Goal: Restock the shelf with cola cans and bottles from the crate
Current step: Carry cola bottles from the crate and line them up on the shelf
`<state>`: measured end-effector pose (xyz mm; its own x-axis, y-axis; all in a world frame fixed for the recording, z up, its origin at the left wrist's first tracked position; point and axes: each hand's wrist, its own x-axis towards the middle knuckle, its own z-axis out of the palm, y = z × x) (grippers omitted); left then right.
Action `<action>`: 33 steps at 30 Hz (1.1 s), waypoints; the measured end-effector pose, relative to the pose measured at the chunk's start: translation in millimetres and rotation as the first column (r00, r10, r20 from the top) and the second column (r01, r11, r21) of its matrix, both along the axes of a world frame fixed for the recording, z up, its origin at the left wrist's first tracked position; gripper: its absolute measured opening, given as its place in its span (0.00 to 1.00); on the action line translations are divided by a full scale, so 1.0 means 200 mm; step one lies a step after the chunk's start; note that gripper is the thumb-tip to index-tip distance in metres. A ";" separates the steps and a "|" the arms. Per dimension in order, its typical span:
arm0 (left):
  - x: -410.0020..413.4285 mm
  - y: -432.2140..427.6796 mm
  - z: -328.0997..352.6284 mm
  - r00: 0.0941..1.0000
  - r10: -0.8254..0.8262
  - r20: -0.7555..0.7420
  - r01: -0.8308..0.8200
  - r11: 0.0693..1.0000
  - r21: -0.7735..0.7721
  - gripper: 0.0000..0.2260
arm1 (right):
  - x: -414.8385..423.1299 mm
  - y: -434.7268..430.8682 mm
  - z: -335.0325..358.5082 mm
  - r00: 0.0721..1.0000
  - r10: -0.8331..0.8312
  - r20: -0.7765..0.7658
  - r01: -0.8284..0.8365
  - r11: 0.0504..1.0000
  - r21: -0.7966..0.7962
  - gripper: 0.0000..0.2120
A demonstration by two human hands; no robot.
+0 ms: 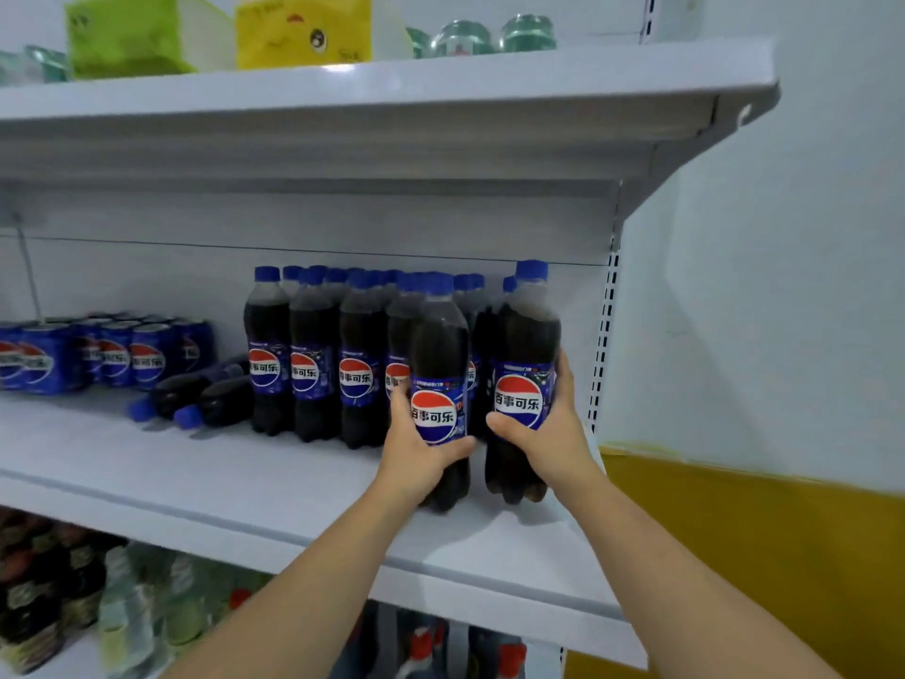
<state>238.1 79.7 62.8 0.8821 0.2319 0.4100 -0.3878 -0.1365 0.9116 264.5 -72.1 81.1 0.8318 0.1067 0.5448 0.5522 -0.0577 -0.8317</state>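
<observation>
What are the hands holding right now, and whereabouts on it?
Each grips a cola bottle. The left hand wraps the left bottle at the label's lower edge; the right hand wraps the right bottle around its label.

Both forearms point(303, 580) are bare along their full visible length. Left grip point(416, 458) and right grip point(548, 433) are likewise bare.

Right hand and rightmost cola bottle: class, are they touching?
Touching. Head view shows the right hand gripping the rightmost cola bottle, thumb across its front.
</observation>
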 end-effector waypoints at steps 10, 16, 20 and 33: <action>0.21 0.04 -0.04 0.998 -0.062 0.005 0.062 0.997 0.054 0.41 | 0.18 0.05 -0.10 0.995 -0.002 -0.104 0.003 1.000 0.016 0.35; 0.23 0.07 -0.06 0.998 -0.059 -0.008 0.059 0.984 0.168 0.43 | 0.13 0.04 -0.07 0.972 -0.023 -0.233 0.003 0.996 -0.085 0.36; 0.20 0.12 -0.08 0.999 0.030 -0.039 -0.014 0.932 0.361 0.45 | 0.05 0.02 -0.14 0.935 -0.080 -0.345 0.014 0.982 -0.188 0.37; 0.22 0.11 -0.07 0.968 0.227 -0.105 -0.107 0.755 0.646 0.41 | 0.08 0.06 -0.12 0.909 -0.340 -0.242 0.204 0.868 -0.453 0.40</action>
